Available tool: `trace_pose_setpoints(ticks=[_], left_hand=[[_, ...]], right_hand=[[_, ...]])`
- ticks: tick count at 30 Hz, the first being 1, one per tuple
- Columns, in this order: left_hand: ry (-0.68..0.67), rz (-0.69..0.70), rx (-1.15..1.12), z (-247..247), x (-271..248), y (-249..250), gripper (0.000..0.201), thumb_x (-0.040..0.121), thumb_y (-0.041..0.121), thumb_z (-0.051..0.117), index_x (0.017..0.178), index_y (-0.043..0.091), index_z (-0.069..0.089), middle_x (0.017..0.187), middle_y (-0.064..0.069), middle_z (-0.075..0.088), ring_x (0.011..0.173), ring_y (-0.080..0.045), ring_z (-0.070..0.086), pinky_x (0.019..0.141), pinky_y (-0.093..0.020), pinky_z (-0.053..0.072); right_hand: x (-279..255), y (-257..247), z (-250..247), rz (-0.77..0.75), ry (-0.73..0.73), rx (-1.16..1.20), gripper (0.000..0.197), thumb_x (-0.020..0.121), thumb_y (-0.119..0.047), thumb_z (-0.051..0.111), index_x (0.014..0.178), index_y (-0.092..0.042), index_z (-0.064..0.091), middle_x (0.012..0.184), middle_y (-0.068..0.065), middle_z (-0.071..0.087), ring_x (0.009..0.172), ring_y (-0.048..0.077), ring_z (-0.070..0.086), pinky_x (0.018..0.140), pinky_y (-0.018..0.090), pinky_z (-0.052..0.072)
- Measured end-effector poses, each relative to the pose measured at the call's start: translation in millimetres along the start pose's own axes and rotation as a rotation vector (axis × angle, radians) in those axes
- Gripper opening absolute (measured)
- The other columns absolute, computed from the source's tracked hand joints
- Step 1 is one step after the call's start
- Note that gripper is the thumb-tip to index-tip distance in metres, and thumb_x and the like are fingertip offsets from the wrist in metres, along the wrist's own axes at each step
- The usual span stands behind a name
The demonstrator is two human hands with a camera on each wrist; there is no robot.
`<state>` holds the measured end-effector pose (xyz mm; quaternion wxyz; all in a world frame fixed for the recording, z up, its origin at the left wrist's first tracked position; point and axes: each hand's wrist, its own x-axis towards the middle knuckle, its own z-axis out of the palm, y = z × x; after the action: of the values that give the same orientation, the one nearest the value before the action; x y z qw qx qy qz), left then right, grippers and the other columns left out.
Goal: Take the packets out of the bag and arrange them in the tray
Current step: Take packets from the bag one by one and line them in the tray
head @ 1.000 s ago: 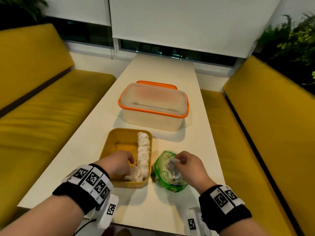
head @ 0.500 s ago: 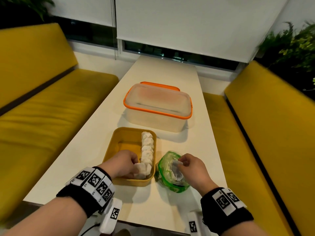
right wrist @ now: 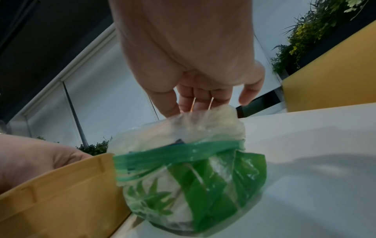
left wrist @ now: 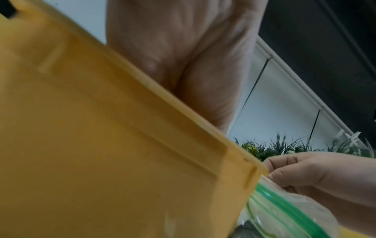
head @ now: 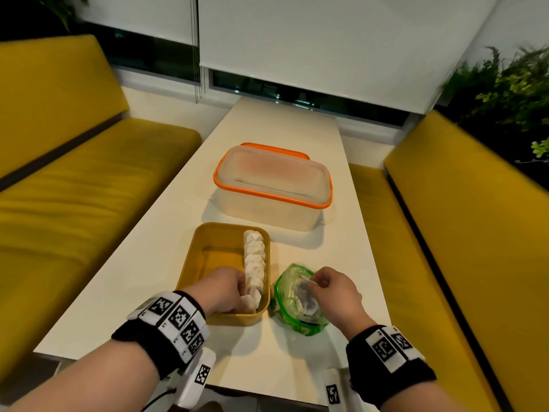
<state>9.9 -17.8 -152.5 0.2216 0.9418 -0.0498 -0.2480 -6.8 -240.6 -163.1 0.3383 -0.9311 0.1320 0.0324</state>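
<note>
A yellow tray (head: 208,263) (left wrist: 122,145) (right wrist: 61,193) lies near the table's front edge, with a row of white packets (head: 254,260) along its right wall. My left hand (head: 228,289) (left wrist: 183,48) is inside the tray's near end, fingers curled on the nearest packet (head: 252,300); the fingertips are hidden. Just right of the tray lies a clear bag with green print (head: 297,310) (left wrist: 284,209) (right wrist: 183,177). My right hand (head: 318,285) (right wrist: 195,109) (left wrist: 315,173) pinches a packet (head: 306,288) at the bag's mouth.
A clear lidded box with an orange rim (head: 273,185) stands behind the tray on the white table (head: 267,361). Yellow benches (head: 89,203) flank the table on both sides. Plants (head: 505,84) stand at the back right.
My left hand has pressed its packet in against the near end of the row. The right hand has drawn a packet a little higher at the bag's mouth.
</note>
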Motion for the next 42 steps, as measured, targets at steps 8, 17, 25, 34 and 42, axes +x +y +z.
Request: trace_pose_setpoints(ticks=[8, 17, 25, 34, 42], left_hand=[[0.286, 0.216, -0.236, -23.8, -5.1, 26.0, 0.018, 0.078, 0.028, 0.075, 0.087, 0.022, 0.060, 0.083, 0.006, 0.061, 0.082, -0.013, 0.059, 0.069, -0.023, 0.048], [0.035, 0.259, -0.454, -1.5, 9.4, 71.3, 0.051, 0.080, 0.039, 0.071, 0.124, 0.022, 0.052, 0.102, -0.003, 0.068, 0.086, -0.015, 0.068, 0.080, -0.029, 0.056], [0.177, 0.337, -0.682, -10.7, 15.5, 95.0, 0.010, 0.086, 0.013, 0.068, 0.080, 0.017, 0.061, 0.067, -0.004, 0.063, 0.054, -0.013, 0.060, 0.064, -0.033, 0.056], [0.313, 0.432, -0.264, -28.2, 21.4, 93.4, 0.013, 0.090, 0.019, 0.059, 0.094, 0.018, 0.071, 0.086, 0.004, 0.067, 0.081, -0.009, 0.056, 0.067, -0.019, 0.037], [0.283, 0.431, -0.409, -28.5, 22.2, 84.3, 0.017, 0.085, 0.033, 0.067, 0.089, 0.016, 0.067, 0.072, 0.004, 0.060, 0.067, -0.012, 0.053, 0.060, -0.022, 0.040]], right_hand=[[-5.9, -4.5, -6.2, 0.008, 0.004, 0.255, 0.008, 0.083, -0.020, 0.065, 0.078, -0.024, 0.061, 0.077, -0.004, 0.067, 0.079, 0.020, 0.062, 0.073, 0.034, 0.051], [-12.8, -12.9, -31.3, 0.138, -0.015, 1.043, 0.043, 0.085, 0.013, 0.053, 0.115, -0.018, 0.049, 0.094, 0.018, 0.061, 0.082, 0.030, 0.063, 0.069, 0.035, 0.052], [-13.5, -10.8, -29.8, 0.186, -0.099, 1.403, 0.045, 0.081, 0.022, 0.050, 0.117, -0.005, 0.046, 0.110, 0.031, 0.057, 0.085, 0.037, 0.065, 0.078, 0.040, 0.059], [-4.0, -24.9, -25.9, -0.113, 0.109, 0.559, 0.009, 0.084, -0.020, 0.069, 0.092, -0.022, 0.065, 0.088, -0.001, 0.068, 0.085, 0.013, 0.063, 0.078, 0.028, 0.052], [4.2, -37.4, -32.5, -0.106, -0.003, 0.749, 0.005, 0.087, -0.006, 0.065, 0.084, -0.002, 0.064, 0.069, 0.001, 0.063, 0.057, 0.001, 0.056, 0.052, 0.012, 0.043]])
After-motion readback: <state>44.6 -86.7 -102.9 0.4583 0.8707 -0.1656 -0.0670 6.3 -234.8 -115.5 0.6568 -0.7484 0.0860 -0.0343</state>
